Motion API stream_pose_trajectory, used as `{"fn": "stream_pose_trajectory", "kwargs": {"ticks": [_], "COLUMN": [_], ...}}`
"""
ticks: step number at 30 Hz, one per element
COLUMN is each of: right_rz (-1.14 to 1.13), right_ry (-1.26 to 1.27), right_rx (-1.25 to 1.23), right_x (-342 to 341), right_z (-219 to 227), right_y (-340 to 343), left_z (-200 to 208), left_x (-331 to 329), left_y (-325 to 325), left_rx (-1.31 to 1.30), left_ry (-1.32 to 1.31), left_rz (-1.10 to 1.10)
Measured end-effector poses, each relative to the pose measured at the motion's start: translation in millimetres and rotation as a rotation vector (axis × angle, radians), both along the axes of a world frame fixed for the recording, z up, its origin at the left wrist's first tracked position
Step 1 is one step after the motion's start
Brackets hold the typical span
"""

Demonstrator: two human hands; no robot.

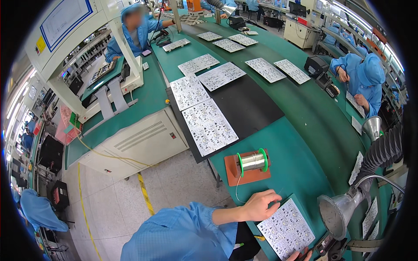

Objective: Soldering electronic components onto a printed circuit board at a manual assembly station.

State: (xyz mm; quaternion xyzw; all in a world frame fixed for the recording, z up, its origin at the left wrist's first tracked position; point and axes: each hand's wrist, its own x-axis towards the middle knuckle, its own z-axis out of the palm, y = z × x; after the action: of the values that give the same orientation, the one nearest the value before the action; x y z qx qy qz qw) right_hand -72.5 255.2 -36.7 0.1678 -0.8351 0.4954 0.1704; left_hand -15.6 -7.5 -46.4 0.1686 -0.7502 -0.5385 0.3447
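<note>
The person's blue sleeve (pixel 174 237) lay nearest the camera, entering from the lower edge. From its cuff the left forearm reached rightward, and the left hand (pixel 260 206) was positioned palm down over the upper left corner of a white circuit board (pixel 287 228). Its fingers were bent, with thumb and forefinger close together; whether they pinched anything, or touched the board, I could not tell. The right hand (pixel 300 255), cut by the lower edge, showed only bent fingers at the board's lower right corner; I could not tell its grip. The board lay on the green bench (pixel 291 148), between a metal funnel (pixel 335 213) and the sleeve. Beyond the left hand stood a wire spool (pixel 253 162) on a brown base (pixel 257 175), its wire trailing toward the left wrist.
</note>
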Motion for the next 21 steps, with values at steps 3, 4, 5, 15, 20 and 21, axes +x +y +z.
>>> {"fn": "stream_pose_trajectory", "kwargs": {"ticks": [3, 4, 5, 15, 20, 21], "right_rz": [-0.032, -0.032, -0.030, -0.062, -0.063, -0.057], "right_ry": [-0.037, -0.037, -0.035, -0.096, -0.101, -0.095], "right_rx": [-0.034, -0.035, -0.017, -0.004, 0.013, -0.005], "right_x": [1.2, 1.0, 1.1, 6.4, 4.7, 4.5], "right_z": [-1.4, -1.5, -1.5, 4.4, 3.9, 3.6], "right_y": [0.8, 1.3, 1.7, -1.7, -2.3, -2.5], "left_z": [1.2, 1.4, 1.7, 4.2, 2.9, 2.8], "left_x": [0.0, 0.3, 0.7, 3.0, 3.1, 2.9], "left_y": [1.3, 1.8, 2.0, 5.9, 5.4, 5.4], "left_rx": [-0.081, -0.106, -0.114, -0.241, -0.262, -0.261], "left_ry": [-0.040, -0.097, -0.196, -0.237, -0.185, -0.186], "left_rz": [0.019, -0.006, -0.032, -0.051, -0.072, -0.073]}}
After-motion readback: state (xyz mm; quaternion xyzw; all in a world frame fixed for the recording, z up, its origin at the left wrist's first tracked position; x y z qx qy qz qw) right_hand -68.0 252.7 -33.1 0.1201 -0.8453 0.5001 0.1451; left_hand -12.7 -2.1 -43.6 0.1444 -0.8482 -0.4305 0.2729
